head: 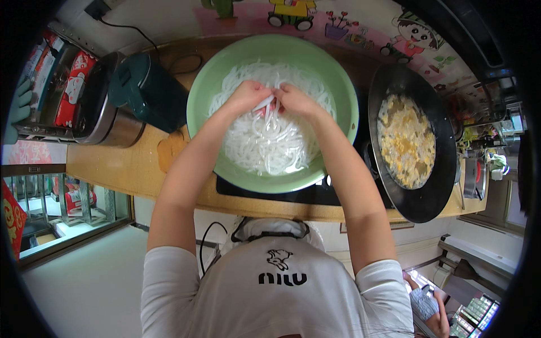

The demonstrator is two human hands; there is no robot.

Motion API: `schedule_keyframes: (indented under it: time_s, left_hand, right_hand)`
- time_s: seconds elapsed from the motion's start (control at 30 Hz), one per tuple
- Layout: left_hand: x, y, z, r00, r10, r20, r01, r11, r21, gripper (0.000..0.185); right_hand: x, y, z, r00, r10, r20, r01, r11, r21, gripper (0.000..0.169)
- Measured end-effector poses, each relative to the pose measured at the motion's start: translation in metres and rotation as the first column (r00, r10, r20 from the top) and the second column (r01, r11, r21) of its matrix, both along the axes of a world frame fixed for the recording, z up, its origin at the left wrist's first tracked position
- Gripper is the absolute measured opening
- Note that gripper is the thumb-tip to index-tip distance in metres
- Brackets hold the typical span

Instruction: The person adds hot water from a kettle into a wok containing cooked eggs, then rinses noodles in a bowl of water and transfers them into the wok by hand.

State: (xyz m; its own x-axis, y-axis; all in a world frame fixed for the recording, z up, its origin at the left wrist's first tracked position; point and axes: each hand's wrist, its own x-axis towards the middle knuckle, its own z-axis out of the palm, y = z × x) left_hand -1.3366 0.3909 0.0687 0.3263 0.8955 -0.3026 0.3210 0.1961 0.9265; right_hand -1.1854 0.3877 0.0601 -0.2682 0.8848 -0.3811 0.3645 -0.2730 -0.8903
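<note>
Both my hands are over a wide green basin (203, 84) filled with thick white noodles (266, 143) in water. My left hand (249, 96) pinches some noodle strands at the middle of the basin. Close beside it, my right hand (297, 100) grips strands too, its fingertips nearly meeting those of the left. Between and below the hands a reddish patch (267, 110) shows in the basin; what it is cannot be made out. The strands between my fingers are partly hidden by the hands.
Right of the basin stands a black wok (439, 186) holding yellow egg pieces in liquid (405, 141). A dark green pitcher-like container (148, 93) and a metal-sided appliance (122, 122) stand left on the wooden counter (114, 164). Another person (427, 304) is far off at lower right.
</note>
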Motion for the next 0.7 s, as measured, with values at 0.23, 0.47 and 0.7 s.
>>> schedule_keyframes:
  time_s: [0.23, 0.47, 0.7]
  left_hand:
    - [-0.012, 0.005, 0.005, 0.905, 0.147, -0.399, -0.06, 0.973, 0.223, 0.02]
    - [-0.01, -0.024, 0.034, 0.362, -0.013, -0.932, 0.435, 0.887, 0.156, 0.072]
    - [0.008, 0.007, 0.003, 0.406, -0.122, -0.906, 0.391, 0.919, 0.051, 0.092]
  right_hand:
    - [0.009, 0.005, 0.021, 0.835, -0.139, 0.533, -0.034, 0.953, 0.302, 0.036]
    - [-0.002, -0.012, 0.046, 0.505, 0.193, 0.841, -0.491, 0.866, 0.096, 0.094]
    - [-0.015, 0.014, 0.036, 0.442, 0.285, 0.851, -0.52, 0.854, -0.015, 0.103]
